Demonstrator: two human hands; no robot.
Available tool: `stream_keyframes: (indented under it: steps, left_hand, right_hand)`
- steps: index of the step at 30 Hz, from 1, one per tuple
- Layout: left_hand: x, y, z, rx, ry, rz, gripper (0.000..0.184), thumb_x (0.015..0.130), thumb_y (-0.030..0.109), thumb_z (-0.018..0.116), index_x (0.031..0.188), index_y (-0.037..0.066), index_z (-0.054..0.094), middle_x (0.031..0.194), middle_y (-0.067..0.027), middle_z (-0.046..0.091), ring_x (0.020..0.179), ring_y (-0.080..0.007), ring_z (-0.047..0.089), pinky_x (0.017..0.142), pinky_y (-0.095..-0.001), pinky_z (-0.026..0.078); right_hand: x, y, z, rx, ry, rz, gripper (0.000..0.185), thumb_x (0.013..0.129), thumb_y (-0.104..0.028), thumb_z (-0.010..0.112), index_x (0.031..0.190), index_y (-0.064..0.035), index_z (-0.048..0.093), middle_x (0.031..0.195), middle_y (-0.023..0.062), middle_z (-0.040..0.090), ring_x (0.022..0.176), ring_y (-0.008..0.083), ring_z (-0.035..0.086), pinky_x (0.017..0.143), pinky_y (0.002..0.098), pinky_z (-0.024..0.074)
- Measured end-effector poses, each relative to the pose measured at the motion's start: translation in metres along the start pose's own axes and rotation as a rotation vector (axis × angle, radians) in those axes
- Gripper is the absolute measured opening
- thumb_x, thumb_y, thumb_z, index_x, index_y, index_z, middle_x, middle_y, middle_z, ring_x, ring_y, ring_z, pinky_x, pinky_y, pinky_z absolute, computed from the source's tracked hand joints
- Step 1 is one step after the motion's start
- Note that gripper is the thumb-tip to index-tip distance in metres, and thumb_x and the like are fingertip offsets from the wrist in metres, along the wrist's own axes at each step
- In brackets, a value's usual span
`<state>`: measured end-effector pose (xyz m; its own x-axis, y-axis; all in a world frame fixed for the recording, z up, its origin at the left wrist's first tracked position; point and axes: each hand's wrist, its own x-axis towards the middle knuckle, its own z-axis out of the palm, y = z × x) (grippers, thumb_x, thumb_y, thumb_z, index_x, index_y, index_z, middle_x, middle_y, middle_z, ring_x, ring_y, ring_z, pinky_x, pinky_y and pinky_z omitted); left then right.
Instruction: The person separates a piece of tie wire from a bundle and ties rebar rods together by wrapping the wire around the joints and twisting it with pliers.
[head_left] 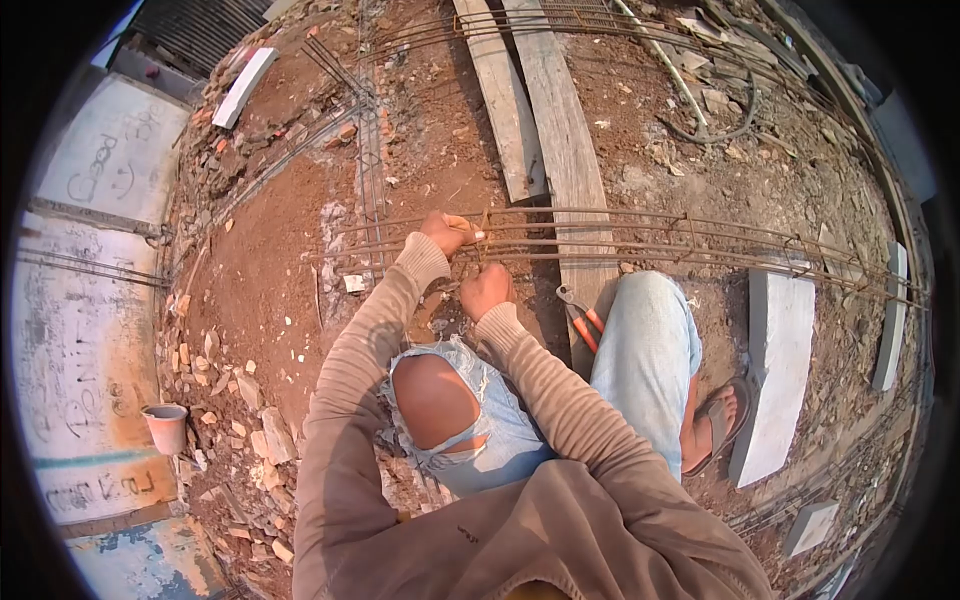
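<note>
A long cage of thin rusty rebar (640, 246) runs left to right in front of my knees, with square stirrups around its bars. My left hand (450, 233) is closed at the upper bars, its fingertips against a stirrup (487, 232). Just below the lower bars, my right hand (487, 291) is curled into a pinch near the same stirrup. Whatever either hand pinches is too small or hidden to make out. Pliers with orange handles (584, 322) lie on the wooden plank (572, 150) beside my right knee.
A second, shorter board (500, 110) lies along the plank. White blocks (782, 365) stand at the right, near my sandalled foot. More rebar (370, 150) crosses the dirt ahead. Broken rubble and a small bucket (166, 428) lie at the left, by a painted wall (95, 330).
</note>
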<state>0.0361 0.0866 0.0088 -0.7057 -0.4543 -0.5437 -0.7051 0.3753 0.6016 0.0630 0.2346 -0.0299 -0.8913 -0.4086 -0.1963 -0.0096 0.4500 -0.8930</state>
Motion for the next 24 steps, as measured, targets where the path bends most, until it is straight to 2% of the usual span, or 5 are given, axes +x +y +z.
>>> stream_keyframes:
  steps: [2,8,14,19,24]
  left_hand:
    - [-0.009,0.001,0.004,-0.013,0.075,0.115,0.026,0.08,0.027,0.082,0.076,0.003,0.072,0.057,0.002,0.057,0.048,-0.0105,0.043,0.046,-0.0316,0.034]
    - [-0.008,-0.01,0.013,-0.146,0.171,0.178,0.022,0.075,0.015,0.085,0.076,-0.003,0.072,0.07,-0.004,0.069,0.064,-0.0098,0.057,0.062,-0.0305,0.048]
    - [0.021,-0.047,0.015,-0.127,0.114,0.314,0.016,0.076,0.011,0.082,0.077,-0.001,0.072,0.07,-0.0037,0.07,0.064,-0.0086,0.058,0.062,-0.0288,0.048]
    - [0.015,-0.036,0.021,-0.156,0.128,0.316,0.015,0.077,0.012,0.081,0.075,0.001,0.071,0.072,-0.0034,0.07,0.064,-0.0082,0.058,0.062,-0.0265,0.047]
    - [0.008,-0.02,0.018,-0.059,0.137,0.169,0.014,0.071,0.011,0.082,0.072,0.002,0.071,0.067,-0.0052,0.068,0.062,-0.0103,0.057,0.06,-0.0291,0.047]
  right_hand:
    - [0.003,-0.008,-0.019,-0.091,-0.05,-0.07,0.024,0.08,-0.016,0.061,0.077,0.0073,0.067,0.078,0.0319,0.063,0.08,0.0485,0.064,0.074,0.0522,0.0514]
    - [0.062,-0.029,-0.085,-0.528,-0.329,-0.47,0.022,0.077,-0.018,0.065,0.081,0.0027,0.07,0.079,0.0268,0.066,0.081,0.0426,0.066,0.075,0.048,0.0537]
    - [0.143,-0.024,-0.071,-0.678,-0.569,-0.359,0.027,0.075,-0.028,0.076,0.093,-0.0083,0.077,0.091,0.0185,0.072,0.085,0.0321,0.07,0.079,0.0434,0.0542]
    - [0.14,-0.051,-0.077,-0.726,-0.662,-0.246,0.041,0.075,-0.03,0.076,0.095,0.0059,0.072,0.1,0.0226,0.071,0.094,0.0328,0.069,0.086,0.0437,0.0516]
    - [0.089,-0.027,-0.093,-0.899,-0.241,-0.649,0.026,0.082,-0.02,0.068,0.101,-0.0016,0.067,0.109,0.014,0.066,0.11,0.0304,0.058,0.094,0.0435,0.0424]
